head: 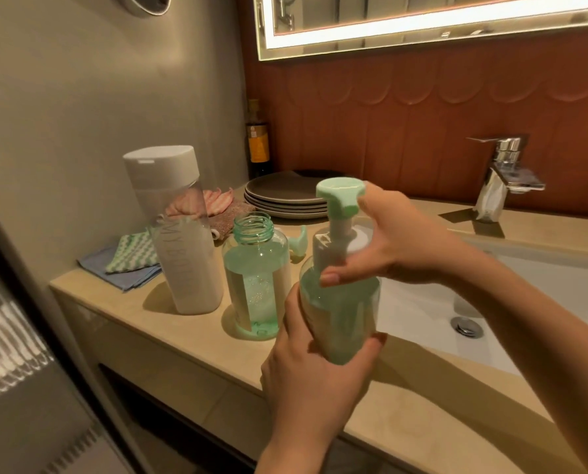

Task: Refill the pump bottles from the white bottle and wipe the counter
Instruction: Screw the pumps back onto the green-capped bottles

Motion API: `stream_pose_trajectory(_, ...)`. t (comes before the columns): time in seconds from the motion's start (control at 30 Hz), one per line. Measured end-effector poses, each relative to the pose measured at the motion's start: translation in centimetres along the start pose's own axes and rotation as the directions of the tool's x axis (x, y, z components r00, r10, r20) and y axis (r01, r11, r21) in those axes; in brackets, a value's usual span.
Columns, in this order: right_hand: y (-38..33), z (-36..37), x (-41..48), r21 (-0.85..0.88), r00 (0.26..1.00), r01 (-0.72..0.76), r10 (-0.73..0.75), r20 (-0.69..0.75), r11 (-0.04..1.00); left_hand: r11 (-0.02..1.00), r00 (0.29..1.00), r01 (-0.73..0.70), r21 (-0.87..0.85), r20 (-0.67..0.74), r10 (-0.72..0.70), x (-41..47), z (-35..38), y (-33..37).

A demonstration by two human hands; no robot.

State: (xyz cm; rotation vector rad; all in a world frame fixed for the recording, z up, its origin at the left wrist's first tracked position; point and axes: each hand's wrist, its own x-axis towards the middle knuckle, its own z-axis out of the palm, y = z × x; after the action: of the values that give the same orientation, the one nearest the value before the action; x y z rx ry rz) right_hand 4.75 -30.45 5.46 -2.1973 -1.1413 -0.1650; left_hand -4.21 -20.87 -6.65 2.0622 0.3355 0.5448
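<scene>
The lower body of a translucent green plastic pump bottle (340,323) is grasped by the left hand (314,367), with fingers and thumb curled round it. The white collar under its pale green pump head (341,195) is gripped by the right hand (393,249), the thumb laid across the front of the bottle's shoulder and the fingers wrapped behind. The bottle is held nearly upright over the beige stone counter (169,340), near the front edge and just beside the left rim of the white sink basin (511,289); whether its base touches the counter cannot be told.

Just to its left, an uncapped, partly filled clear green bottle (256,285) is stood on the counter, and beyond that the tall white bottle with a flat white cap (179,234). A detached pale green pump (299,242) is laid behind the open bottle. Folded blue and green-striped cloths (128,265) are set at the counter's left end, and a stack of grey plates (285,196) at the back. Bare counter is left along the front edge before the standing bottles. A chrome tap (501,179) is mounted behind the basin.
</scene>
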Motion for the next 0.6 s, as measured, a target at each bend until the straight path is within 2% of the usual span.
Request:
stream_pose_trajectory(0.03,0.0,0.1,-0.1,0.007,0.999,0.016,-0.016,0.033,1.0,1.0,1.0,0.001,-0.005,-0.001,-0.001,0.0,0.0,0.0)
stream_pose_trajectory(0.13,0.5,0.8,0.0,0.205,0.988,0.008,-0.04,0.15,0.979,1.0,1.0,-0.005,-0.021,-0.013,0.005,0.0,0.0,0.1)
stream_pose_trajectory(0.2,0.8,0.9,0.1,0.266,0.976,-0.008,-0.05,0.211,0.964,1.0,1.0,-0.013,-0.025,-0.017,0.013,0.1,0.1,-0.1)
stream_pose_trajectory(0.3,1.2,-0.5,-0.3,0.384,0.919,-0.069,-0.092,0.384,0.921,0.998,0.998,-0.056,0.032,-0.006,0.057,0.2,0.1,-0.2)
stream_pose_trajectory(0.4,1.6,-2.4,-1.0,0.39,0.855,-0.116,-0.108,0.508,0.914,0.998,0.998,-0.058,0.04,0.001,0.058,0.3,0.2,-0.2)
stream_pose_trajectory(0.5,1.7,-3.7,-1.2,0.281,0.868,-0.051,-0.097,0.487,0.958,0.998,0.999,-0.044,0.034,-0.009,0.045,0.2,0.2,-0.3)
stream_pose_trajectory(0.6,1.8,-4.1,-0.9,0.208,0.941,-0.036,-0.037,0.337,0.978,0.998,0.998,-0.055,0.021,-0.006,0.056,0.2,0.2,-0.3)
